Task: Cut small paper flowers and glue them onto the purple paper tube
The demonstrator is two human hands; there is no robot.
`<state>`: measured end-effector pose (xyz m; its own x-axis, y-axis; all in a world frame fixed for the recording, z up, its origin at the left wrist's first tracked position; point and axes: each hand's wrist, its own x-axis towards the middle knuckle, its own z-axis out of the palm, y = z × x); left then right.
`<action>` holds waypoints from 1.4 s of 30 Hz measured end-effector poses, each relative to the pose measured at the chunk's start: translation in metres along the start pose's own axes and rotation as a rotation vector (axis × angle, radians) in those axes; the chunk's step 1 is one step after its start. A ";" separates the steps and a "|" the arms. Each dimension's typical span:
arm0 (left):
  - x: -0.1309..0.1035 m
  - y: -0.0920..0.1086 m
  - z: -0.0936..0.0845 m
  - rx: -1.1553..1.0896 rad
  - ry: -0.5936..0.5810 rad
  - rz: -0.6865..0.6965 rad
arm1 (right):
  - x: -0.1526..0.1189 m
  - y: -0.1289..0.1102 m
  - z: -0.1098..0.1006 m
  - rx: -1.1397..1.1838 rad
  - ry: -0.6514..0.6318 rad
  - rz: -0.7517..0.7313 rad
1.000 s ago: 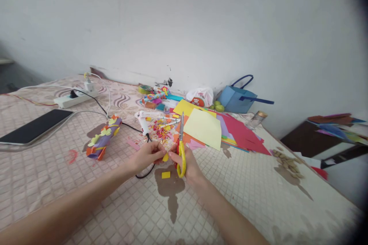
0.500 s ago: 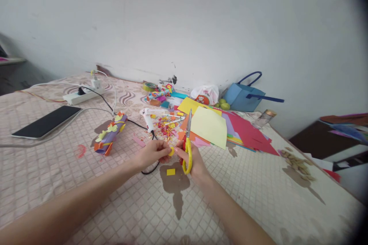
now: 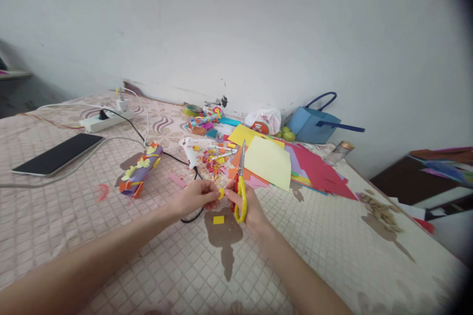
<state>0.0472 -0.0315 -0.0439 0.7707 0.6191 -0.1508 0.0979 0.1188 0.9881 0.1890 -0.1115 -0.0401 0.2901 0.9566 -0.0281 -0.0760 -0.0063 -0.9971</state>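
Note:
Between the fingertips of my left hand (image 3: 201,194) is a small rounded piece of yellow paper (image 3: 221,193). My right hand (image 3: 249,204) is closed around scissors (image 3: 241,192) with yellow and red handles, their blades pointing up and away from me. The fingertips of my right hand are close beside the yellow piece; whether they touch it I cannot tell. Below my hands, a yellow paper rectangle (image 3: 218,220) lies on the quilted cover (image 3: 177,270). To the left rests a purple paper roll (image 3: 142,171) decorated with yellow flowers and orange pieces.
Ahead lie a white glue gun (image 3: 190,152), scattered paper scraps (image 3: 216,163) and stacked coloured sheets (image 3: 268,162). A phone (image 3: 57,155) and a power strip (image 3: 107,120) with cables are at left. A blue bag (image 3: 314,125), jar (image 3: 340,151) and brown pieces (image 3: 380,210) are at right.
My hands keep nearly the same pose, with the yellow piece and scissors still held. The whole view has shifted very slightly.

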 end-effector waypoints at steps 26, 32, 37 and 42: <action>-0.003 0.020 -0.009 -0.063 0.184 0.076 | 0.003 0.000 -0.007 -0.101 0.017 0.010; -0.001 0.023 -0.016 -0.161 0.287 0.114 | 0.008 -0.005 -0.026 -0.407 0.010 -0.165; 0.000 0.021 -0.019 -0.241 0.308 0.124 | 0.006 -0.009 -0.037 -0.567 -0.059 -0.221; 0.000 0.022 -0.019 -0.297 0.313 0.130 | -0.002 -0.014 -0.037 -0.728 -0.172 -0.216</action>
<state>0.0373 -0.0148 -0.0226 0.5325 0.8433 -0.0734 -0.2070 0.2139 0.9547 0.2249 -0.1237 -0.0284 0.0707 0.9897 0.1245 0.6281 0.0528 -0.7764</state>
